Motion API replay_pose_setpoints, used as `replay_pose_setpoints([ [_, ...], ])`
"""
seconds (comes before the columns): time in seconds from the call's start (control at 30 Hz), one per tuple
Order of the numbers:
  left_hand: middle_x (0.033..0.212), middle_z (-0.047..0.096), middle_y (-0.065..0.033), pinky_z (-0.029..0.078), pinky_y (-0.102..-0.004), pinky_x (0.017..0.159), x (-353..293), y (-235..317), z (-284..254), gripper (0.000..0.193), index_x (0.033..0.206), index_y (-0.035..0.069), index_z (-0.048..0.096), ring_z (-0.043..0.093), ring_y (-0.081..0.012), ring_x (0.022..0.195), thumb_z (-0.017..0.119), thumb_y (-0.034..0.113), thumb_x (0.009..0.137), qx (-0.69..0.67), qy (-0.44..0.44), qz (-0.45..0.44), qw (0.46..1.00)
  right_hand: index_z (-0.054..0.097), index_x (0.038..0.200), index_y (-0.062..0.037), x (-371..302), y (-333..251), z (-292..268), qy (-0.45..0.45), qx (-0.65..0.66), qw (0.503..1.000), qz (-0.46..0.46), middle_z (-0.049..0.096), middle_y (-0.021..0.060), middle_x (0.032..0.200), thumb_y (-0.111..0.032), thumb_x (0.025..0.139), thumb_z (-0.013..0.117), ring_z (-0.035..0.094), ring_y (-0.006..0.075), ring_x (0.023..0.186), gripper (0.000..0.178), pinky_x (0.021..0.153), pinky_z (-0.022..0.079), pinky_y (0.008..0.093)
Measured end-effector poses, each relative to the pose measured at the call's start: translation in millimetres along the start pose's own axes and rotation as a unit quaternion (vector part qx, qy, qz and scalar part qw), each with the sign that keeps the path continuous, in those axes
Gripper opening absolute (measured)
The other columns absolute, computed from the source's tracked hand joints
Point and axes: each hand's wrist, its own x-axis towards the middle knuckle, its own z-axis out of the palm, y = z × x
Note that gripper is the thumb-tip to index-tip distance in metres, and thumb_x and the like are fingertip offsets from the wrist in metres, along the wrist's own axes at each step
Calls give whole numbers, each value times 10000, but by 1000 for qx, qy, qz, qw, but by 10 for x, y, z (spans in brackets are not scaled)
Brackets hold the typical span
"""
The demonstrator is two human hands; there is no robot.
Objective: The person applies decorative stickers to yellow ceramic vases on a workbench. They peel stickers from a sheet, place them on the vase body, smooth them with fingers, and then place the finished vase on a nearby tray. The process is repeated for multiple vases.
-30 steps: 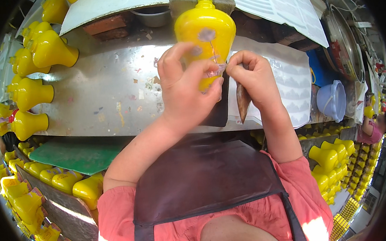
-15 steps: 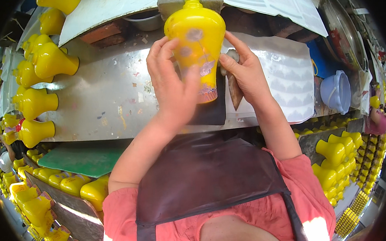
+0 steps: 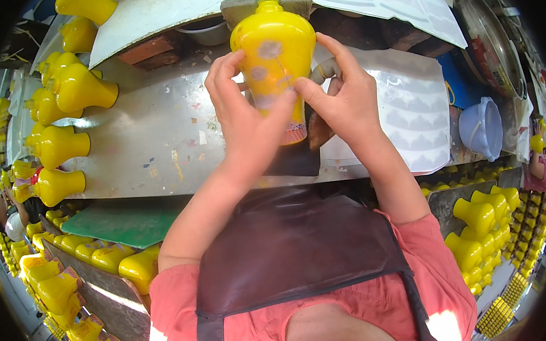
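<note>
1. the yellow vase (image 3: 273,61) lies in the middle of the counter (image 3: 157,144), directly before the person. its neck points to the far side and rests on a gray cloth-covered support (image 3: 235,11); its base is toward the near side, over a black pad (image 3: 291,164).

2. the left hand (image 3: 243,112) is half open: its fingers are spread along the left flank of the vase, and its thumb lies on the front face.

3. the right hand (image 3: 344,96) is at the right flank, with the index fingertip by the wide shoulder and the thumb on the front face. a brown tool (image 3: 319,132) shows under this palm; how firmly it is gripped, i cannot tell.

4. on the vase is a pale flower decal (image 3: 269,49), and a patterned band (image 3: 295,133) goes around near the base. the step in hand, in my judgement, is laying the decal flat with both thumbs.

5. the next move, i think, calls for light, even pressure from the middle outward, so the film does not slide or wrinkle; after that, the tool could serve for smoothing.

6. to the right, a printed white sheet (image 3: 403,123) lies on the counter, just beside the right hand.
</note>
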Motion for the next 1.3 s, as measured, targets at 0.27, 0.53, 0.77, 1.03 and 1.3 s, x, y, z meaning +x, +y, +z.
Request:
replay_pose_setpoints([
  [0.27, 1438, 352, -200, 472, -443, 1017, 40, 22, 31, 897, 1450, 58, 319, 405, -378, 1340, 833, 131, 719, 40, 3, 2, 999, 675, 1322, -94, 54, 30, -29, 15, 27, 999, -33, 609, 13, 660, -204, 790, 814, 471, 29, 498, 561, 488, 380, 231],
  [0.53, 1443, 343, -204, 438, -457, 1064, 22, 9, 67, 913, 1461, 68, 298, 387, -392, 1356, 831, 129, 721, 61, 7, 8, 998, 632, 1378, -78, 32, 99, -34, -14, 28, 999, -40, 749, 0, 908, -114, 834, 807, 450, -19, 555, 572, 508, 365, 180],
  [0.77, 1471, 328, -194, 420, -467, 1090, -8, -25, 26, 870, 1483, 72, 286, 378, -371, 1376, 802, 153, 788, 13, -17, 0, 1000, 583, 1411, -79, -8, 23, -6, -20, 74, 997, 14, 625, -3, 758, -192, 809, 833, 463, 31, 559, 661, 523, 384, 222],
  [1.03, 1493, 315, -171, 347, -444, 1151, -16, -147, 8, 657, 1504, 79, 307, 377, -310, 1361, 643, 228, 959, -171, -33, -91, 980, 420, 1535, -90, -25, 108, -29, -105, 111, 987, 42, 648, 92, 830, -336, 770, 841, 568, 134, 622, 907, 608, 492, 290],
  [1.3, 1497, 362, -168, 368, -433, 1148, 3, -61, -7, 660, 1524, 76, 283, 406, -304, 1373, 620, 240, 982, -187, -35, -119, 975, 360, 1553, -21, -30, -20, 94, -66, 50, 996, 24, 722, 190, 937, -397, 807, 800, 714, 290, 808, 944, 734, 555, 380],
])
